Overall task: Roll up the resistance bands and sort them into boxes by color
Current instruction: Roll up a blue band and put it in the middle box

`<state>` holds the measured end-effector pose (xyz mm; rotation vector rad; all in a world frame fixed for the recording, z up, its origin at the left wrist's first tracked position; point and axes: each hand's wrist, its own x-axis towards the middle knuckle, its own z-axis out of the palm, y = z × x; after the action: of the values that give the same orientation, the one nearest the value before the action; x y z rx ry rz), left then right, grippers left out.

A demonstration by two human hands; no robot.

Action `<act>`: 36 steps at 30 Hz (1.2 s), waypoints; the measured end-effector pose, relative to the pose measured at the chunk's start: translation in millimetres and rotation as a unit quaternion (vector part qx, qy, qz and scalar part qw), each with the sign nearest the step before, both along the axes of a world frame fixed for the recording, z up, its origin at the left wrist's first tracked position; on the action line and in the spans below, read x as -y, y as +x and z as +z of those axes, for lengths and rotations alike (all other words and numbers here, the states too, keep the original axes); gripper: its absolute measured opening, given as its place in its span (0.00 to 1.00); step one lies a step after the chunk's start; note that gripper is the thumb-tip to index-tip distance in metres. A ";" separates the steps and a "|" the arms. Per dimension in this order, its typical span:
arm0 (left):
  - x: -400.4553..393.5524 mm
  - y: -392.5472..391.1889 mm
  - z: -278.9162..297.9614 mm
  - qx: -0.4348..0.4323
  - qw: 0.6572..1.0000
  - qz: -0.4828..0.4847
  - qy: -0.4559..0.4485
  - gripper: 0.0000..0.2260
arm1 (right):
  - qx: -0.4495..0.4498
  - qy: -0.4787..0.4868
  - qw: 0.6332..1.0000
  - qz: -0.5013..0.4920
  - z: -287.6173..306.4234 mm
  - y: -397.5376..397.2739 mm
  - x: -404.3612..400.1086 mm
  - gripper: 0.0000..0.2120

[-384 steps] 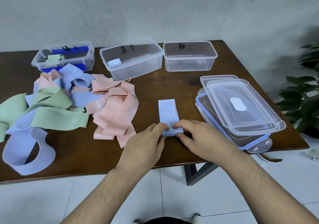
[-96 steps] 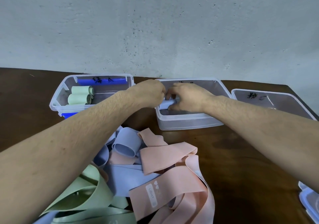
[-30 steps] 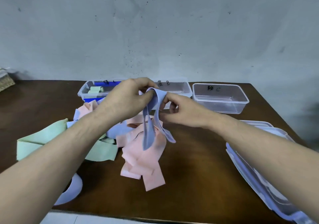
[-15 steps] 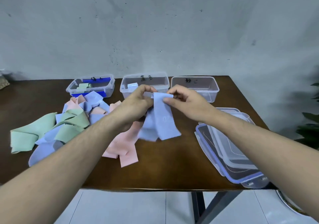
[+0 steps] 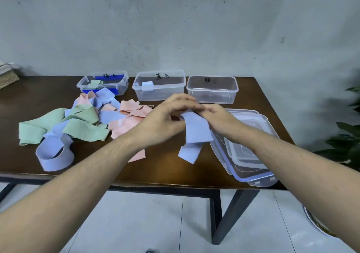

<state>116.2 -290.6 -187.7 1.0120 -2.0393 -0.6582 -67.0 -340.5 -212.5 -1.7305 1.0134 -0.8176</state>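
Over a dark wooden surface [image 5: 159, 170], both hands, left [image 5: 161, 122] and right [image 5: 220, 120], pinch a blue band [image 5: 196, 133] held aloft; next it likely needs laying flat for rolling, then the middle box [image 5: 158, 86].

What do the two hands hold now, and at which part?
Both the left hand and the right hand pinch one blue band at its upper end; the rest hangs down to the table.
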 end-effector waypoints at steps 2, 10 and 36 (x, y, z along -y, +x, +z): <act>-1.0 -3.9 0.4 -0.031 0.999 0.026 0.009 0.18 | 0.009 0.027 1.000 0.013 -0.4 -0.6 -0.7 0.20; 28.8 -2.0 6.9 -0.193 0.959 0.128 0.165 0.08 | 0.040 0.142 0.989 -0.006 -4.8 12.6 0.8 0.33; 145.4 22.6 -64.0 -0.245 0.882 0.136 0.378 0.05 | -0.153 0.270 0.948 -0.063 -33.4 65.8 -6.6 0.14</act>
<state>138.8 -435.9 -251.7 1.3500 -1.1556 -1.4436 -1.2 -333.9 -245.9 -1.3424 1.4156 -0.2990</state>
